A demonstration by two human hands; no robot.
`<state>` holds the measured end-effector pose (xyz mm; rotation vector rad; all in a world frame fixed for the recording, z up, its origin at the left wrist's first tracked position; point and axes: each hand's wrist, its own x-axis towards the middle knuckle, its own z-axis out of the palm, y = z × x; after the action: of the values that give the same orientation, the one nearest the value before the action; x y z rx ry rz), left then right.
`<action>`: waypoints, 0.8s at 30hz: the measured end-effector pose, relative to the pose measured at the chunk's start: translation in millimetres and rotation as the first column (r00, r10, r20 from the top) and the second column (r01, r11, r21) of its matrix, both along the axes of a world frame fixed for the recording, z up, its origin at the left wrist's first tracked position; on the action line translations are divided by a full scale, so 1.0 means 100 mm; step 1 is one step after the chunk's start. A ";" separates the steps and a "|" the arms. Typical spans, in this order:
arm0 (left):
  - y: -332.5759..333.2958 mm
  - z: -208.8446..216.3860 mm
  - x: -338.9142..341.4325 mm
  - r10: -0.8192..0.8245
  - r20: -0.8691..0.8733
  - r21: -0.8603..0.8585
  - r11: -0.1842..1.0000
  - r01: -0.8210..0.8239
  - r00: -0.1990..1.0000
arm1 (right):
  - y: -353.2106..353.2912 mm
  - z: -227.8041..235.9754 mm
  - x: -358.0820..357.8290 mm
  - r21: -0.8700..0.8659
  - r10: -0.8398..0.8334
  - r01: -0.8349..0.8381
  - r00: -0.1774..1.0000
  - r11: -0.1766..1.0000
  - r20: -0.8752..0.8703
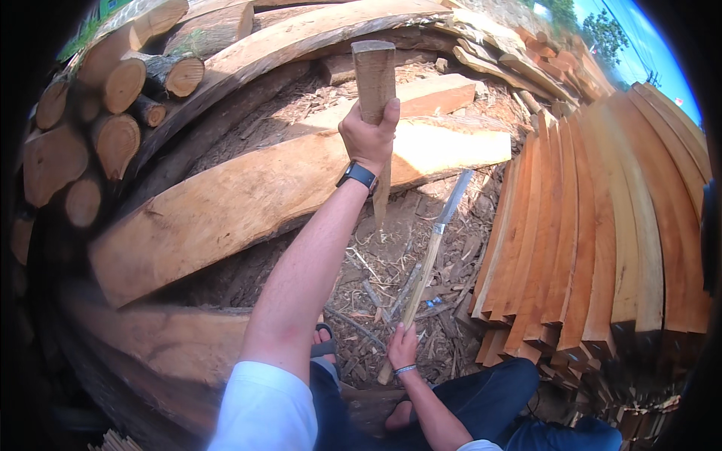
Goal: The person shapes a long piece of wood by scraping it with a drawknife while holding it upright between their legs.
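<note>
My left hand is wrapped around a wooden stake, held upright in front of me. Its flat, wide end is at the top, and the lower end tapers to a point just over the chip-covered ground. A dark watch is on that wrist. Lower and to the right, my right hand grips the wooden handle of a long-handled machete. The straight metal blade extends away from me, leaning slightly right. Blade and stake are apart.
Thick curved slabs lie across the ground beyond and to the left. Cut logs are piled at far left. Stacked sawn planks rise on the right. Wood chips and bark cover the ground by my sandalled foot.
</note>
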<state>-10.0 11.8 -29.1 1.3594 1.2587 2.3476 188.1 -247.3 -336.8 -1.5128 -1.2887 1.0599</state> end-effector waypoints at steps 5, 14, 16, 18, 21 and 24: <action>-0.02 0.02 0.08 -0.019 0.001 -0.033 0.999 0.019 1.000 | -0.19 -0.24 -0.03 -0.258 0.262 -0.176 0.898 0.950 0.354; -0.01 0.02 0.06 -0.023 -0.038 0.024 0.999 0.024 0.999 | -0.07 -0.22 -0.01 0.039 0.118 -0.136 0.945 0.990 0.304; 0.01 0.01 0.05 -0.021 -0.054 0.043 0.999 0.024 0.998 | 0.02 0.04 -0.02 0.073 0.057 -0.075 0.974 0.994 0.221; 0.02 -0.01 0.02 -0.006 -0.067 0.034 0.999 0.008 0.998 | 0.05 0.02 -0.01 0.091 0.041 -0.070 0.955 0.993 0.292; 0.01 0.01 0.07 0.002 -0.033 -0.024 1.000 -0.002 0.999 | -0.02 -0.18 0.03 0.028 0.133 -0.167 0.867 0.986 0.481; -0.01 0.00 0.06 -0.015 -0.002 -0.031 0.999 0.014 1.000 | -0.12 -0.17 0.03 -0.468 0.429 -0.264 0.855 0.843 0.292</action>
<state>-4.4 10.7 -29.2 1.3582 1.2757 2.3081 190.6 -259.7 -354.0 -1.9211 -1.7538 1.3862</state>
